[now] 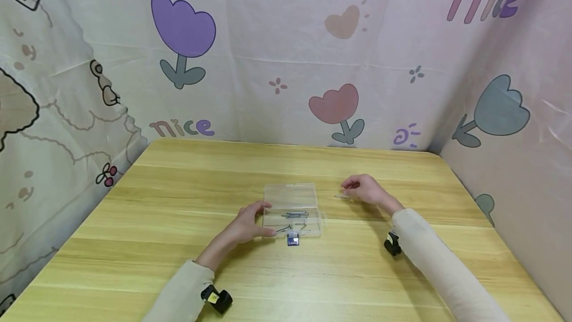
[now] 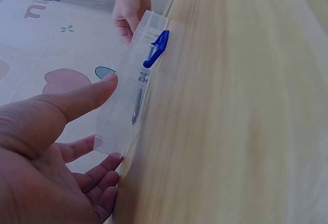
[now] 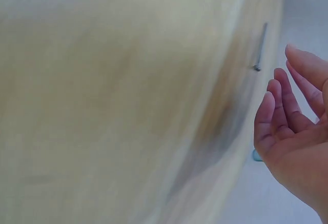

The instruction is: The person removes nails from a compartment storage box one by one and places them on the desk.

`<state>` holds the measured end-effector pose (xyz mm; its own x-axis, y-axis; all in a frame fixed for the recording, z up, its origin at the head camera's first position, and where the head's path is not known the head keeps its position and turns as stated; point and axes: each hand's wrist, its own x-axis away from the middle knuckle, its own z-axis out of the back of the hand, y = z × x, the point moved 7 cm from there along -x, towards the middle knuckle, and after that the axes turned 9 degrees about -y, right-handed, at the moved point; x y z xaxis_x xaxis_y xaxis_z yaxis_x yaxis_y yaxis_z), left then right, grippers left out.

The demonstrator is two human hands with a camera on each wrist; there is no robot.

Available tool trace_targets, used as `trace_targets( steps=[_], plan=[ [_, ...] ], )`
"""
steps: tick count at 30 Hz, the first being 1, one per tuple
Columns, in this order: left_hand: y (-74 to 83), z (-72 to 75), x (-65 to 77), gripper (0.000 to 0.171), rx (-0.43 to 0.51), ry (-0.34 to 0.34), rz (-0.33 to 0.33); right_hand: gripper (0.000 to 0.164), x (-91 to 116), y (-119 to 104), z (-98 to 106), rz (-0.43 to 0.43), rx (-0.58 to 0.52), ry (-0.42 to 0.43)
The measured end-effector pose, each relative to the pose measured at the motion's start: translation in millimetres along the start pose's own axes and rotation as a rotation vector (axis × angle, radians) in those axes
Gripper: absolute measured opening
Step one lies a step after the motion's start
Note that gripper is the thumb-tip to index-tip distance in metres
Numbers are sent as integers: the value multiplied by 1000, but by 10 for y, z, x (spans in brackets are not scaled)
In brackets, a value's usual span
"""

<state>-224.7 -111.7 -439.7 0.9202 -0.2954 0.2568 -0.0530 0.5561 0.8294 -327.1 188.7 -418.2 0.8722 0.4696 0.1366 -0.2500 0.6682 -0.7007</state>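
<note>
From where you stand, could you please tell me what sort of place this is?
Probably an indoor work corner, perhaps set up for filming: a table, printed cloth hung behind and beside it, and an open clear box on top.

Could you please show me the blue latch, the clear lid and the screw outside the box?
Blue latch (image 2: pixel 160 47): left wrist view, on its middle.
Clear lid (image 1: pixel 290 196): head view, on its flat panel.
Screw (image 3: pixel 262 46): right wrist view, on its shank.
</note>
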Motion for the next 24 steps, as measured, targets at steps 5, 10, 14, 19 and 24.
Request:
trace_targets(
  steps=[5,10,14,19,24],
  plan=[
    [6,12,8,69,15,-2,-7,22,17,-221,-25,45,-4,-9],
    [4,12,5,70,40,-14,-26,20,30,-496,-148,136,39,-31],
    [5,4,3,70,41,-17,-30,17,38,-663,-278,190,75,-55],
    [3,-3,0,70,37,-16,-27,14,57,-850,-435,245,88,-100],
    [9,-3,-1,69,40,-16,-31,14,61,-989,-545,293,120,-133]
  ],
)
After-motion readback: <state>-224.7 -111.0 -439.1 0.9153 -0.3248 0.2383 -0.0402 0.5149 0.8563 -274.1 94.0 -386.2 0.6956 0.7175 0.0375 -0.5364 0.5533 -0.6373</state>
